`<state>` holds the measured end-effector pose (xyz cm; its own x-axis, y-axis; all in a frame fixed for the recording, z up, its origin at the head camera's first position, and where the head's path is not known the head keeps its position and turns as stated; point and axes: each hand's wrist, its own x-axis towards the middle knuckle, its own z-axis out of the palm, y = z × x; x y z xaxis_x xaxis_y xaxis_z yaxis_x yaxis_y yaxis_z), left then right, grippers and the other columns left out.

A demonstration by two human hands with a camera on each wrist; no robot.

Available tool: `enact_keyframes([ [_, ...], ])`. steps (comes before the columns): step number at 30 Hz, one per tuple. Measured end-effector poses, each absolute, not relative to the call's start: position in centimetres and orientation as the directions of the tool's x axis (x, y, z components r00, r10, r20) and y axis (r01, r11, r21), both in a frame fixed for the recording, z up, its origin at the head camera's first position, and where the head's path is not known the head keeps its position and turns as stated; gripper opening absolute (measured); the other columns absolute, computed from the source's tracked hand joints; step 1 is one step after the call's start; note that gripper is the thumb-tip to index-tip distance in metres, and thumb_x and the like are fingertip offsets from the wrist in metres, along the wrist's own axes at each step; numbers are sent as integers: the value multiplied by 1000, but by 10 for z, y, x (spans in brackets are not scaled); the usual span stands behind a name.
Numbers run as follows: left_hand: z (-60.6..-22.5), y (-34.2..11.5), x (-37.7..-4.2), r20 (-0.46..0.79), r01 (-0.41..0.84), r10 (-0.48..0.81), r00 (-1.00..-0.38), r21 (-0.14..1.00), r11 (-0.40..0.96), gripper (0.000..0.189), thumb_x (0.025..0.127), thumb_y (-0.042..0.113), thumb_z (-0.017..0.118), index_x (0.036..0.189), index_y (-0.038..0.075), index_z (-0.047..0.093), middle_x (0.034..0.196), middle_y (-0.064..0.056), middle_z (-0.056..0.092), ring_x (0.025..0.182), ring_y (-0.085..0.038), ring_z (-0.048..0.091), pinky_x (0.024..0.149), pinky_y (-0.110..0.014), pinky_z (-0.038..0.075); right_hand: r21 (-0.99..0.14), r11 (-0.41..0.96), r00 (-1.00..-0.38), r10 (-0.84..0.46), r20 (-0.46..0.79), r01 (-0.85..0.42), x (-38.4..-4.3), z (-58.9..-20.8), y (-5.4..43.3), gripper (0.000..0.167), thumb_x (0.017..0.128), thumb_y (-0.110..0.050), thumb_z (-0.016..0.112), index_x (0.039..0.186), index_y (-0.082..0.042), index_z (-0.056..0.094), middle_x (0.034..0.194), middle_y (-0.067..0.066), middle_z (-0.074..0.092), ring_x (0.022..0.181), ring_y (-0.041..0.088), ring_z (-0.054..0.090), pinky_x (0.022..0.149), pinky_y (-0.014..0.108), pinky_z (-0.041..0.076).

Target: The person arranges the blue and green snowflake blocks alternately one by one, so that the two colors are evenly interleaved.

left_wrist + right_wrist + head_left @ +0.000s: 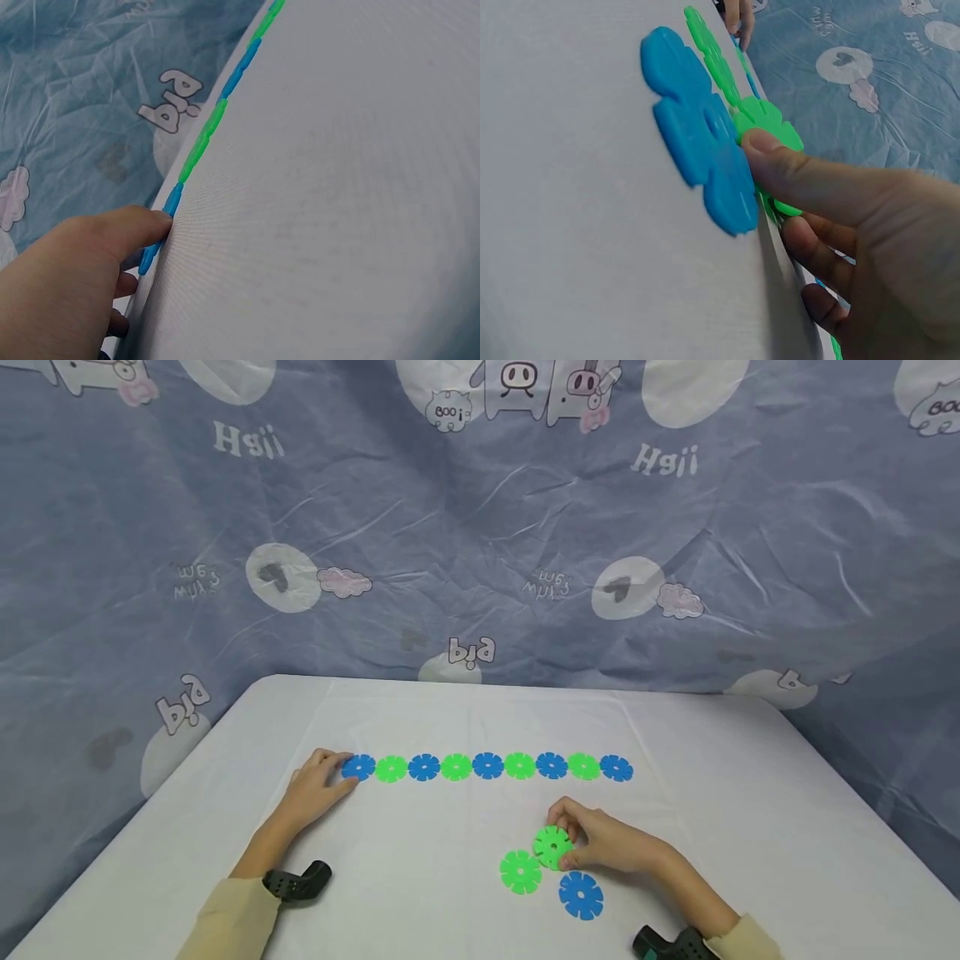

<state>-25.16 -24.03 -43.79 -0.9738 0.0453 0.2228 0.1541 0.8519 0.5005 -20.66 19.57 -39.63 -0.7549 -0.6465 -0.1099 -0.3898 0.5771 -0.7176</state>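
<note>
A row of notched plastic interlocking discs, blue and green by turns, lies flat across the white table. At its left end my left hand (pixel 311 789) holds the blue disc (pixel 359 767) by its edges, thumb at the near side and a finger at the far side. My right hand (pixel 611 842) pinches a green disc (pixel 552 847) between thumb and fingers, tilted up in the right wrist view. Just left of it lies another green disc (pixel 521 872). A loose blue disc (pixel 581 895) sits below the right hand and looms large in the right wrist view.
The white-covered table (pixel 420 877) ends at a blue printed curtain (pixel 465 527) hanging behind it. The row's right end is a blue disc (pixel 617 768), beyond the right hand. Both wrists wear black bands, the left band (pixel 298 882) close to the tabletop.
</note>
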Motion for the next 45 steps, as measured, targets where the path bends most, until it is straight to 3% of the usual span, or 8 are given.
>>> enact_keyframes([
  [8,-436,-238,-251,219,151,44,-975,499,853,51,85,31,58,126,3,50,115,-18,48,107,-35,48,85,-49,32,-811,480,-741,-665,-89,-333,-215,-395,209,37,85,-21,62,114,-14,39,71,-3,37,66,3,39,62,22,37],
  [13,-436,-238,-251,217,146,39,-975,500,854,51,85,31,58,126,3,50,116,-18,48,107,-34,48,84,-49,32,-841,444,-773,-632,-51,-308,-224,-393,226,41,88,-18,57,122,-7,37,79,2,48,67,8,51,66,23,42],
  [20,-436,-237,-251,209,139,36,-977,504,852,51,85,32,58,126,3,50,117,-18,48,108,-35,47,83,-48,32,-863,440,-874,-485,3,-247,-237,-388,258,43,91,-15,52,128,-4,35,99,15,51,73,20,60,70,32,49],
  [28,-436,-237,-252,212,141,37,-977,503,853,51,85,33,57,127,3,50,118,-18,48,108,-35,47,85,-50,32,-832,496,-961,-238,143,-247,-246,-398,294,48,93,-24,50,133,-4,31,99,13,50,75,17,61,70,28,46],
  [37,-437,-237,-250,211,152,52,-976,493,857,52,85,33,57,127,3,49,118,-19,47,109,-36,47,85,-51,32,-776,598,-968,5,252,-199,-249,-419,308,47,94,-25,47,137,-10,33,109,17,50,72,-1,57,60,21,44],
  [41,-435,-237,-251,217,153,49,-975,496,855,52,85,33,57,127,3,50,117,-19,47,109,-36,47,83,-49,32,-698,690,-953,36,299,-193,-252,-422,309,46,92,-19,52,135,-12,37,108,19,51,73,-1,51,59,20,41],
  [45,-436,-238,-251,206,146,47,-977,500,853,52,85,34,57,127,3,49,118,-19,47,109,-35,46,82,-48,32,-613,773,-946,52,319,-164,-255,-426,310,45,90,-13,54,133,-8,40,105,20,53,81,10,49,66,22,40],
])
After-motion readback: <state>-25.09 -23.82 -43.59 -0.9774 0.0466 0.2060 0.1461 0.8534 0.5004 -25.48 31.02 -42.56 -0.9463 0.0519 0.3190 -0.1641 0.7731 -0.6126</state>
